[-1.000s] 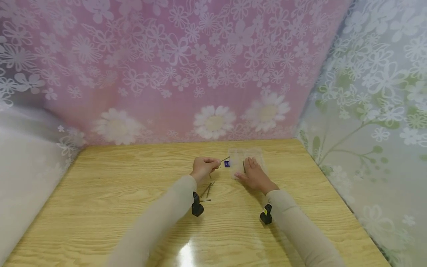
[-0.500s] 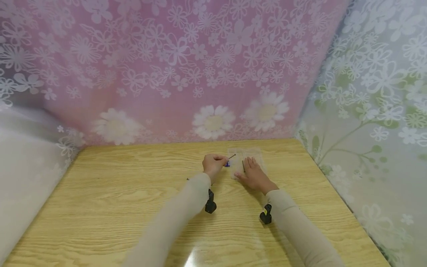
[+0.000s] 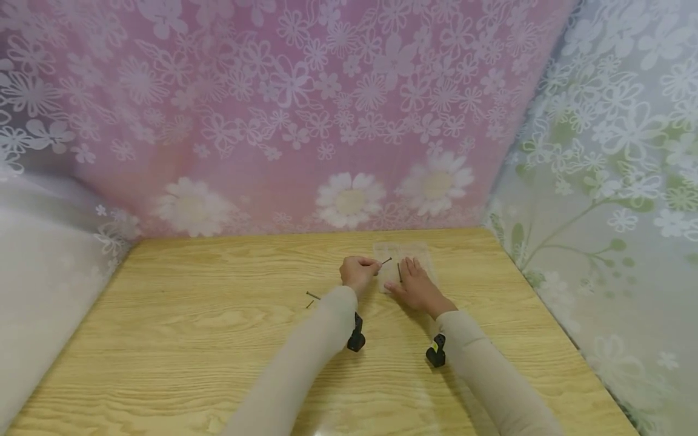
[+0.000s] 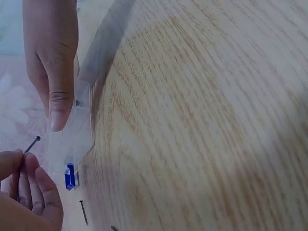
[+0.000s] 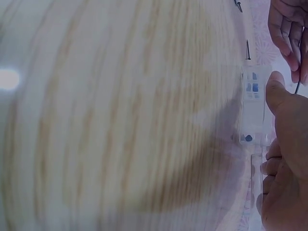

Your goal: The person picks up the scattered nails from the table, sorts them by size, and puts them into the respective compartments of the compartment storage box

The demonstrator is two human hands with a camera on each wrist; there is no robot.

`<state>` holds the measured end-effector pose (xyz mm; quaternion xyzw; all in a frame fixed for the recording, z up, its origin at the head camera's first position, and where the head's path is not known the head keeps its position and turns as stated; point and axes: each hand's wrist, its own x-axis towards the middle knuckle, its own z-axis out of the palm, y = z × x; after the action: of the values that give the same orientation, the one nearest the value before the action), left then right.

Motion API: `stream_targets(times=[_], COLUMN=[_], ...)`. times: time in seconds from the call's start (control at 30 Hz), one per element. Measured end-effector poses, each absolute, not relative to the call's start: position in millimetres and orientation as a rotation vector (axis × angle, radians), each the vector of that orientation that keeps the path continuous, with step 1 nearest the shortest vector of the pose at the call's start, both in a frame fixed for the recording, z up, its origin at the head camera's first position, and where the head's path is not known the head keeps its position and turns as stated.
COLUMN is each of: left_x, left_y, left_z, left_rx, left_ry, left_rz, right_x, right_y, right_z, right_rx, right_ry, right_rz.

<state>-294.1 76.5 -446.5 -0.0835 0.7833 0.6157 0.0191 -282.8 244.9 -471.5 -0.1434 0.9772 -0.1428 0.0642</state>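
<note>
My left hand (image 3: 358,272) pinches a nail (image 3: 386,261) between thumb and fingertips, over the left side of a clear plastic box (image 3: 417,247). In the left wrist view the round head of that nail (image 4: 32,143) points away from the fingers. My right hand (image 3: 415,286) rests on the right part of the box with its fingers extended. Just beside its fingertips, another nail (image 3: 400,272) lies at the box. A blue latch (image 4: 70,177) shows on the box edge in the left wrist view; the left hand hides it in the head view.
Loose nails (image 3: 312,295) lie on the wood-grain table (image 3: 180,339) left of my left forearm. Another nail (image 4: 83,212) lies near the latch. A pink flowered curtain (image 3: 272,151) hangs behind the table, and a pale one (image 3: 616,212) stands along the right.
My left hand has moved right with the nail, now covering the blue latch in the head view. Its sleeve hides some loose nails and uncovers others. My right hand stays in place.
</note>
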Motion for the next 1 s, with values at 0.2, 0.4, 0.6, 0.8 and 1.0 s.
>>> stream_targets(times=[0.2,0.4,0.6,0.8,1.0], left_x=[-293.3,-290.8,-287.5,-285.7,-282.3], left_y=[83.8,91.5,95.2,98.1,99.5], left_z=[-445.1,-445.4,-448.6,-448.5,-447.4], left_rx=[-0.305,-0.348,-0.398,-0.426,-0.307], left_ry=[2.424,2.418,2.446,2.445,2.423], left_rz=[1.918,1.929,1.906,1.914,1.915], right_x=[-283.7,-282.3,-280.7,-280.6,-281.2], right_y=[246.6,247.2,246.4,244.7,244.6], right_z=[-470.5,-470.9,-472.1,-470.2,-470.1], right_rx=[-0.441,-0.428,-0.412,-0.419,-0.42], right_ry=[2.959,2.966,2.961,2.956,2.952], right_rz=[-0.416,-0.415,-0.412,-0.399,-0.377])
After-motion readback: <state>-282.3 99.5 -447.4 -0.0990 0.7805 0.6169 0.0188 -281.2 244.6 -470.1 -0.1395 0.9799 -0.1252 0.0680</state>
